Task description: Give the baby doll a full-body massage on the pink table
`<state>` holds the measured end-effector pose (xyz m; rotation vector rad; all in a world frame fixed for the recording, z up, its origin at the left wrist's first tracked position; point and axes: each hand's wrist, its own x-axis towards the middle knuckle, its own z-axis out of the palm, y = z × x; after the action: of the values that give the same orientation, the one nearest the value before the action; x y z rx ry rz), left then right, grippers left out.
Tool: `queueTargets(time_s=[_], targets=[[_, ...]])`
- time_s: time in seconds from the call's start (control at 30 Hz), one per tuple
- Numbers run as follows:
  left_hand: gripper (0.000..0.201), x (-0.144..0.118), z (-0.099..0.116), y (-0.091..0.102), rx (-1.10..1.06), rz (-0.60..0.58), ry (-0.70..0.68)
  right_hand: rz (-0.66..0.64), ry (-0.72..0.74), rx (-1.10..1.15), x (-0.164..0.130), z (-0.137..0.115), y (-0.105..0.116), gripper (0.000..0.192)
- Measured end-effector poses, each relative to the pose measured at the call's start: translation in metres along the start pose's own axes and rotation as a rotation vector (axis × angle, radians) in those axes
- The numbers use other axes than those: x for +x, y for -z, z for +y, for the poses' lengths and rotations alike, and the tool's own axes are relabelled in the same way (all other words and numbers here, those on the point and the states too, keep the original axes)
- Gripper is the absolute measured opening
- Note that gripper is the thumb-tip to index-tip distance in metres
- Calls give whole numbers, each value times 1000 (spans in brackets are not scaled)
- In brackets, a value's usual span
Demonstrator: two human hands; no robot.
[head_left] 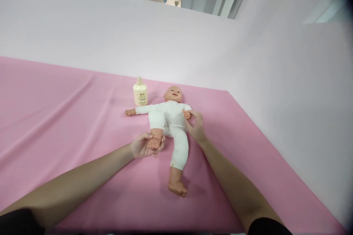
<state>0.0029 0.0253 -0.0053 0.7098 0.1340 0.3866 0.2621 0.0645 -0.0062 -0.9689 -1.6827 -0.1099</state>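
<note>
A baby doll (169,117) in a white one-piece suit lies on its back on the pink sheet (68,117), head toward the wall. My left hand (143,146) is wrapped around the doll's bare foot (154,142), with that leg bent up. My right hand (196,126) pinches the doll's small hand (187,114) at its side. The doll's other leg stretches toward me, its bare foot (178,187) resting on the sheet. Its other arm lies straight out to the left.
A cream lotion bottle (140,92) with a pump top stands upright just left of the doll's head. A pale wall (275,80) borders the sheet at the back and along the right.
</note>
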Motion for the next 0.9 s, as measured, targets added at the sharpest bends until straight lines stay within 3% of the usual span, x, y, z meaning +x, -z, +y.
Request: queueTargets(time_s=[0.13,0.3,0.4,0.6,0.77,0.9], targets=[[32,1,-3,-4,14,16,-1,-171,184,-63,0,0,3,32],[32,0,-4,-2,52,-19,80,-229,211,-71,0,3,3,31],[32,-1,-4,-2,102,-97,146,-123,81,-45,0,8,3,32],[38,-6,-7,-11,295,-265,342,181,-395,249,4,24,6,48],[48,-6,-11,-14,343,-363,437,375,-555,404,9,43,11,61],[41,-2,-13,-17,365,-463,463,465,-684,466,7,54,11,63]])
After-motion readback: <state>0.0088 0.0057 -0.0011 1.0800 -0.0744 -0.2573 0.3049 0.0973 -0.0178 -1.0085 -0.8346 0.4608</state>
